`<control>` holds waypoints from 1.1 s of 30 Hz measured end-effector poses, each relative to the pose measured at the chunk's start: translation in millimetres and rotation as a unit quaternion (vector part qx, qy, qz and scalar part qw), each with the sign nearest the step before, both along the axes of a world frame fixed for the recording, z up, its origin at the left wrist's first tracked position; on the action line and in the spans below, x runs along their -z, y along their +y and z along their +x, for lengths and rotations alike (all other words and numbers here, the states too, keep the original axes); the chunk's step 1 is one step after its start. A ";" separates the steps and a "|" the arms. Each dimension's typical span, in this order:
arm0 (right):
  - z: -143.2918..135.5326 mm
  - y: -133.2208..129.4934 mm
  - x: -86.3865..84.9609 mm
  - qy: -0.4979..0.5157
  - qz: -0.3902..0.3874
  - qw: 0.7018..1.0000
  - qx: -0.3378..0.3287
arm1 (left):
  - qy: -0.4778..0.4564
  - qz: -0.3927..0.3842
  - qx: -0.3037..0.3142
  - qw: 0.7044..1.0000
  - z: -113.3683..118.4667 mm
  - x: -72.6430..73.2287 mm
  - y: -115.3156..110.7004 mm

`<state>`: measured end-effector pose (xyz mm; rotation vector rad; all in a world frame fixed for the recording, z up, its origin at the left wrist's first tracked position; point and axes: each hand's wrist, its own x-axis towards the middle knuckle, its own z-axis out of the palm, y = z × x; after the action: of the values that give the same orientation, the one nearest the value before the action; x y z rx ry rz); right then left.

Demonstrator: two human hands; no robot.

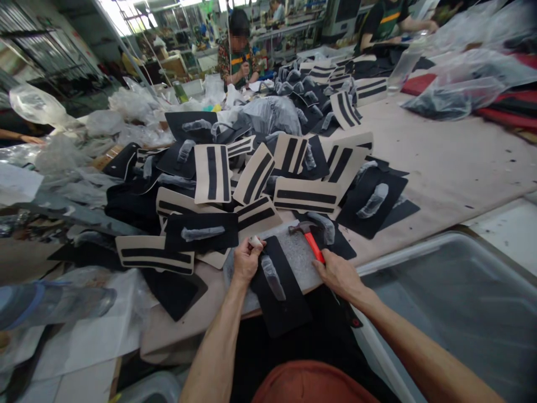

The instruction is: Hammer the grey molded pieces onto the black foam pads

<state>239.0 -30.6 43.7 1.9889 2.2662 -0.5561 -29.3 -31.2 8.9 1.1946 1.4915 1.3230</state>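
My right hand (338, 274) is closed round the red handle of a claw hammer (312, 242), its metal head pointing left above a pale stone-like slab (298, 267). Pinched in my left hand (246, 261) is a small whitish cylindrical piece (254, 241), too small to name surely. Under that hand lies a black rectangular panel (289, 296) with a plastic-wrapped handle (272, 278) fixed along it. The panel rests partly on the slab and hangs over the table's front edge. Beside the hammer lies another black panel (342, 244) with a wrapped handle.
Many black and beige striped panels (212, 173) are heaped beyond my hands. A grey plastic bin (453, 296) stands at the right, below the table (428, 162). At the left are a clear bottle (54, 305) and plastic bags. A person (239, 53) works across the table.
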 end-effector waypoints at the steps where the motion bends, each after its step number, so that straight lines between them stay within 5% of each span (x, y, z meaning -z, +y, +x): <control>1: 0.5 0.9 1.4 0.001 -0.008 1.000 0.000 | -0.002 0.002 -0.002 1.000 0.4 -0.7 0.2; 4: 1.3 6.3 -1.3 0.036 -0.024 0.999 0.023 | -0.001 0.007 -0.003 1.000 0.8 -1.7 0.8; 6: 3.7 10.3 -7.6 0.148 -0.079 0.982 0.087 | 0.023 0.006 -0.002 1.000 0.9 -2.6 -0.1; 9: 7.7 12.0 -22.0 0.401 -0.244 0.859 0.204 | 0.083 0.008 0.005 0.996 2.2 -6.3 -4.5; 11: 7.4 8.6 -34.3 0.490 -0.331 0.767 0.249 | 0.120 0.025 0.019 0.992 4.3 -9.5 -8.9; 12: 5.6 5.5 -40.9 0.503 -0.351 0.746 0.258 | 0.138 0.036 0.029 0.989 5.5 -10.8 -11.0; 13: 2.8 1.5 -47.6 0.502 -0.351 0.747 0.258 | 0.154 0.045 0.037 0.986 6.6 -11.8 -12.9; 15: -5.6 -8.0 -60.1 0.483 -0.293 0.796 0.216 | 0.173 0.055 0.042 0.982 8.3 -12.3 -15.2; 18: -20.1 -20.2 -72.7 0.393 -0.074 0.915 0.062 | 0.167 0.057 0.030 0.984 9.2 -10.8 -15.6; 21: -29.8 -20.5 -79.1 0.221 0.094 0.965 -0.102 | 0.169 0.059 0.021 0.984 8.8 -10.0 -14.7; 24: -32.4 -8.5 -98.1 0.104 0.106 0.961 -0.232 | 0.181 0.050 0.020 0.982 8.2 -11.0 -13.9; 26: -32.4 -0.6 -124.7 0.095 0.140 0.952 -0.255 | 0.177 0.047 0.027 0.983 8.1 -11.5 -13.3; 30: -37.3 -0.1 -169.7 0.217 0.334 0.910 -0.118 | 0.163 0.054 0.031 0.985 8.1 -9.8 -12.5; 33: -41.4 -9.2 -152.3 0.216 0.340 0.909 -0.104 | 0.164 0.064 0.027 0.984 7.3 -7.2 -12.5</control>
<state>197.6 -39.8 196.0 1.9596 3.2587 -0.1999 -22.1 -43.7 16.1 1.5857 1.6066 1.2432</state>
